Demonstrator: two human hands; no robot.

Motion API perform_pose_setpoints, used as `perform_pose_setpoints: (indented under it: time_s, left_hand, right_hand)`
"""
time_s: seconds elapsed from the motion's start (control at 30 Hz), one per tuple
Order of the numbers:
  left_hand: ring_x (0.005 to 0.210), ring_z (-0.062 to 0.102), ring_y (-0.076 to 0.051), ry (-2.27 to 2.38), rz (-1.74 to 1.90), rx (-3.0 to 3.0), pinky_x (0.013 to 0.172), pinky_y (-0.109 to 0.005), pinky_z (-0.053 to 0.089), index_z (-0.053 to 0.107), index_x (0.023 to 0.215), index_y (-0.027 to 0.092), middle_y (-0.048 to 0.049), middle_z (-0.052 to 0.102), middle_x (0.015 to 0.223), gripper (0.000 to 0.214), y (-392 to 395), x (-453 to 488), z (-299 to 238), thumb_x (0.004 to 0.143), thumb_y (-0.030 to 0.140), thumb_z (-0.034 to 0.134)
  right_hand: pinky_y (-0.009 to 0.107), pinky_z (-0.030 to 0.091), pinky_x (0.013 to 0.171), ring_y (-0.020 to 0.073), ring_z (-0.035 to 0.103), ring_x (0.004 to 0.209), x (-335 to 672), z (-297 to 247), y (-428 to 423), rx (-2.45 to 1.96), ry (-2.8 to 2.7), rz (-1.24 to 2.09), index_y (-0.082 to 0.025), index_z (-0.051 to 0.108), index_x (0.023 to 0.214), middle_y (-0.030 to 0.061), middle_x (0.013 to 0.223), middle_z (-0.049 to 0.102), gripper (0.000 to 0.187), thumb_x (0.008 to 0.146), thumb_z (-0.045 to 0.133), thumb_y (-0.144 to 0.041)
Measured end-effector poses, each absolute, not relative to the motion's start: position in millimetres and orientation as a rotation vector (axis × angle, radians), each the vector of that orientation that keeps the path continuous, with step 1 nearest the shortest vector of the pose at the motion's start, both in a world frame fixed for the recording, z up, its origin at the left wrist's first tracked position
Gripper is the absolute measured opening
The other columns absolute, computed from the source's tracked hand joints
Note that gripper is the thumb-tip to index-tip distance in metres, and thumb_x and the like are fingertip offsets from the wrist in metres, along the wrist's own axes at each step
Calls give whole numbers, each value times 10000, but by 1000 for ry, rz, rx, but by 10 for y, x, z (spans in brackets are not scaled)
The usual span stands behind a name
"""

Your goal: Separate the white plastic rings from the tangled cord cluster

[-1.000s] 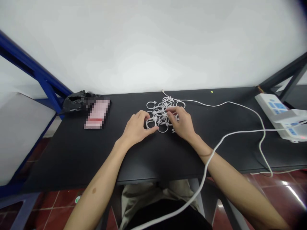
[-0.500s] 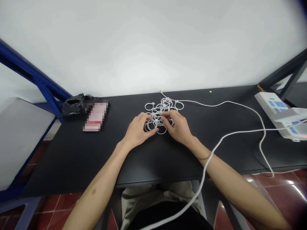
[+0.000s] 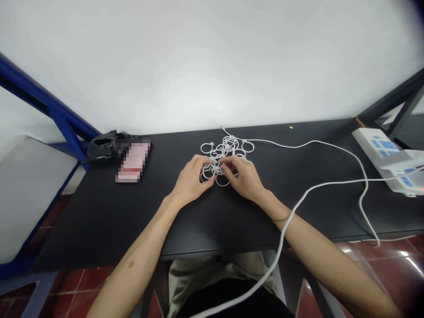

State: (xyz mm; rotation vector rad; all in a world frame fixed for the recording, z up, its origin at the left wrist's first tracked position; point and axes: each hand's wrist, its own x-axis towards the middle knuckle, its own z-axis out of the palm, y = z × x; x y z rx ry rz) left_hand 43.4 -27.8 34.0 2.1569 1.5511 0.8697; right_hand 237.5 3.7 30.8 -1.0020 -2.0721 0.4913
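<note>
A tangled heap of thin white rings (image 3: 228, 143), with small nubs where they close, lies on the black table (image 3: 212, 221). My left hand (image 3: 194, 176) curls round the heap's near left side, a ring spanning between thumb and fingertips. From the right, my right hand (image 3: 243, 176) pinches at the same cluster with thumb and forefinger close together on a white ring. Both hands rest low, and their fingers hide part of the near rings. How the rings link together cannot be made out.
A blurred-out phone (image 3: 134, 161) and a crumpled black plastic bag (image 3: 106, 145) lie at left. One white cable (image 3: 294, 146) runs behind the rings; a thicker cable (image 3: 281, 238) crosses over my right forearm. A white power strip (image 3: 380, 150) sits at right.
My left thumb has drawn slightly in toward its fingers. The right hand has shifted a little downward, its fingertips still at the near rings. The heap's far side has stayed put.
</note>
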Motion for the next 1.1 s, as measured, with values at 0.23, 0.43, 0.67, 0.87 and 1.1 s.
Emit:
perform_pose_setpoints:
  time_s: [0.23,0.43,0.67,0.87,1.1]
  left_hand:
    - [934,599,-183,1535,891,2199,820,-327,487,517,1072,232,-30,587,1118,273,-274,430,351,832,249,645]
    - [915,608,-183,1526,901,2218,816,-333,482,530,1036,230,-28,603,1086,238,-273,429,366,830,250,648]
    - [916,604,-183,1501,900,2268,796,-321,469,530,1023,224,-26,603,1066,232,-278,429,387,823,218,648]
    - [922,601,-184,1513,892,2258,795,-320,471,530,1020,226,-26,599,1069,233,-282,428,384,821,220,650]
    - [925,606,-189,1514,875,2254,809,-332,476,532,1025,233,-26,603,1070,236,-276,432,386,822,227,650]
  right_hand:
    - [290,503,685,149,623,693,2374,320,34,-1003,-2091,507,-213,614,1044,27,828,683,152,934,533,-280]
    - [292,507,675,148,626,681,2379,324,31,-1014,-2097,517,-219,612,1052,23,823,682,157,926,533,-269]
    - [296,541,750,152,659,816,2382,374,-11,-866,-2116,587,-227,606,1065,40,981,691,187,896,529,-204]
    - [296,545,736,149,655,800,2376,358,-2,-840,-2137,601,-239,626,1020,32,947,685,158,916,510,-210]
    - [296,549,740,152,654,801,2381,342,-2,-856,-2141,620,-240,625,1003,30,938,684,136,911,526,-222]
